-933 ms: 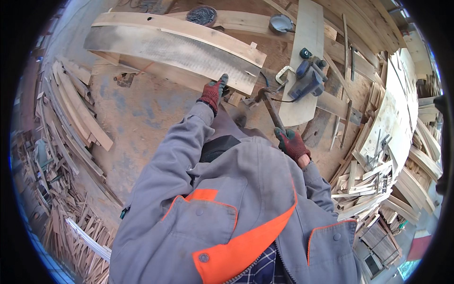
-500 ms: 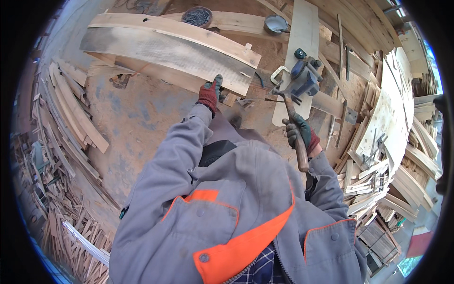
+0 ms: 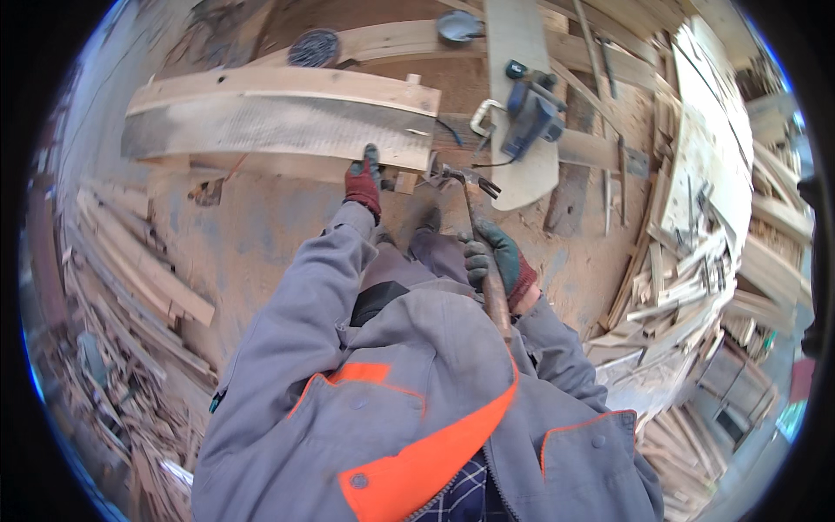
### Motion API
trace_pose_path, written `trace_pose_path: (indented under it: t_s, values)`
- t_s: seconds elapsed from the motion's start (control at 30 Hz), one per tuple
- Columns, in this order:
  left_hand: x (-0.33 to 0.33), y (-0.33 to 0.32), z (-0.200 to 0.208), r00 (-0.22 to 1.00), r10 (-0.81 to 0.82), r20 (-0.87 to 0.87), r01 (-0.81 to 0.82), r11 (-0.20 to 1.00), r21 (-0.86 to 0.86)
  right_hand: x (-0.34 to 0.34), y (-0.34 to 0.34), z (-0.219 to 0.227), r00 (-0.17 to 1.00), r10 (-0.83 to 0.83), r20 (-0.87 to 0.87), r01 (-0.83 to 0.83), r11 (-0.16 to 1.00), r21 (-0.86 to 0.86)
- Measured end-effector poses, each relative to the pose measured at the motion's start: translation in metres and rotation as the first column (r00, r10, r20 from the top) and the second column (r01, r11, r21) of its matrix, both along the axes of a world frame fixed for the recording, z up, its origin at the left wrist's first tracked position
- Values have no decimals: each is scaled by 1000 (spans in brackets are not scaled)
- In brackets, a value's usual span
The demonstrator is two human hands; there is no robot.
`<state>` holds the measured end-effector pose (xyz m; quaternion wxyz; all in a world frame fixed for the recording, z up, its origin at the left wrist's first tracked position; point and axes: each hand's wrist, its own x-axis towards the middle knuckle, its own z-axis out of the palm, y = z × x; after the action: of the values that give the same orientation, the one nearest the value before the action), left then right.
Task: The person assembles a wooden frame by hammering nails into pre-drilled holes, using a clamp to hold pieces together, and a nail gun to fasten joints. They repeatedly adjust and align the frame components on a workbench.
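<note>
My left hand, in a red and dark green glove, grips the near edge of a curved wooden plank assembly, close to its right end. The thumb lies on the top face, and the other fingers are partly hidden at the edge. This piece has a greyish worn face and a paler strip along its far side. My right hand, gloved the same way, is wrapped round the wooden handle of a claw hammer. The hammer's head is just right of the plank's right end, beside a small wood block.
A blue power tool rests on a long pale board at right. Beyond the plank stand a bowl of nails and a metal pan. Wood strips lie at left; offcuts are heaped at right.
My right hand has brought the hammer leftward, so its head is nearer the plank's right end. My left hand keeps its grip on the plank. The whole view has shifted somewhat.
</note>
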<state>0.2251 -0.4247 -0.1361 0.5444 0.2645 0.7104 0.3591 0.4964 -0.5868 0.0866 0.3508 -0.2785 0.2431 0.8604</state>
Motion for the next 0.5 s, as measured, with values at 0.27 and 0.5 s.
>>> trace_pose_path:
  t_s: [0.27, 0.5]
  values:
    - [8, -2, 35, 973, 83, 214, -84, 996, -6, 50, -55, -49, 253, 130, 959, -190, 978, -82]
    - [9, 7, 67, 992, 6, 127, 11, 991, -130, 153, -15, -181, -560, 331, 759, -266, 797, -543]
